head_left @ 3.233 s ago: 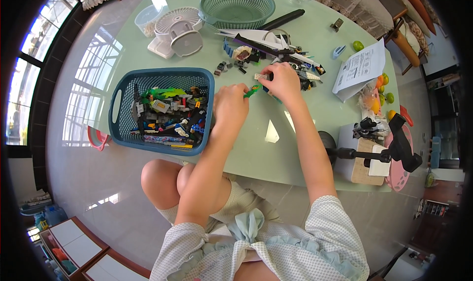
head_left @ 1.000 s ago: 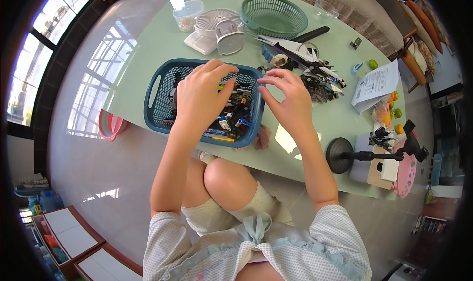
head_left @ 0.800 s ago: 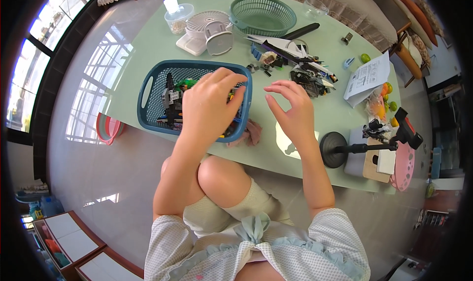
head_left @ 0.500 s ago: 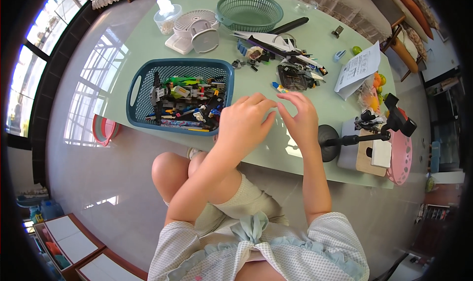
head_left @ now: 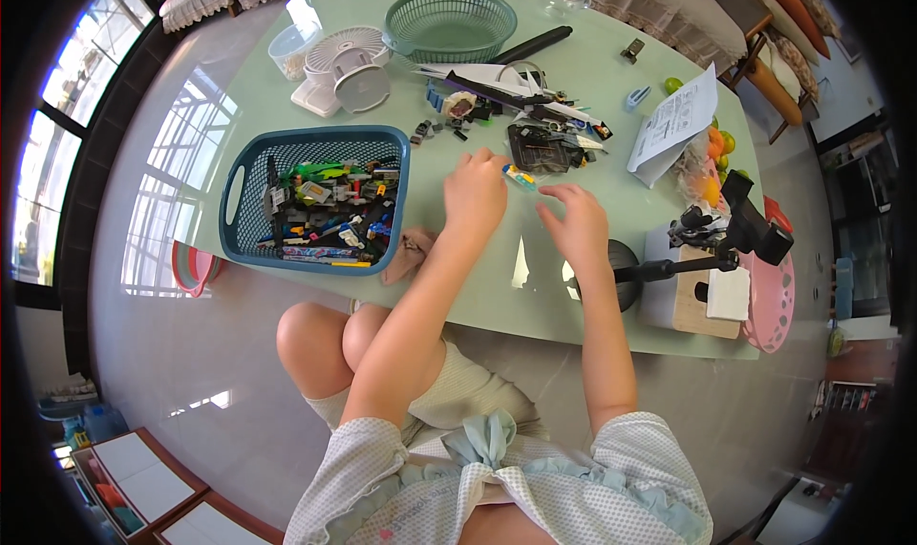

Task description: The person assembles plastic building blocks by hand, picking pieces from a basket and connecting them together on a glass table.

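The fingers of the left hand (head_left: 476,199) are bent in, with the tips right by a small blue and yellow piece (head_left: 520,176). I can't tell if they touch it or have hold of it. The fingers of the right hand (head_left: 576,218) are spread a little, with a gap between thumb and pointer, and I see nothing in them. The little piece is between the two hands, just past the left fingertips. A piece this tiny is best pinched by its sides with a thumb and one fingertip, softly, so it doesn't pop away. It would help to keep the right hand near and low, ready to catch it or turn it. Just beyond is a dark tray (head_left: 544,149) with black bits, so the fingers should be careful not to bump it and mix things up. Some loose gray bits (head_left: 427,129) are off to the left, on the pale green desk (head_left: 458,287). Farther left is the blue basket (head_left: 330,144), full of mixed toy parts (head_left: 334,201). Arms should go around its rim, not knock it, because it is close to the desk's edge.
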Action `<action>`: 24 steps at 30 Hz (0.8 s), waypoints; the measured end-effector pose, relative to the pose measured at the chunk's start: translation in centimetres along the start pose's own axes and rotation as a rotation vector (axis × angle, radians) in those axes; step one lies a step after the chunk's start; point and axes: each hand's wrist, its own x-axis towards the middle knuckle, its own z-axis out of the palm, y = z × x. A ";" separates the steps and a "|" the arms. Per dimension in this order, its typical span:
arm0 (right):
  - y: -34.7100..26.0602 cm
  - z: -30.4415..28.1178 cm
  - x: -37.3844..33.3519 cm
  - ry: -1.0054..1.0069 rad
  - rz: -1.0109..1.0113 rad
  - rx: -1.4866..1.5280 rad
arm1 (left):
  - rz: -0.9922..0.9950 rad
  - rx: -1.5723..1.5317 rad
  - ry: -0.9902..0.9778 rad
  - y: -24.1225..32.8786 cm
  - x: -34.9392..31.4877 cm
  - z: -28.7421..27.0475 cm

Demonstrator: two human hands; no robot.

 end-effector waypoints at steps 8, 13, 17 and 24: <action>0.8 1.0 3.1 0.040 0.037 0.001 | 0.145 0.092 0.093 -2.0 0.8 3.0; 1.5 2.1 5.7 0.117 0.063 -0.067 | 0.181 0.041 0.121 -2.1 1.3 3.6; 2.0 2.6 6.9 0.145 0.120 -0.108 | 0.184 0.033 0.087 -2.2 1.5 3.8; 2.9 2.7 7.2 0.136 0.122 -0.096 | 0.173 0.040 0.054 -2.4 1.4 4.0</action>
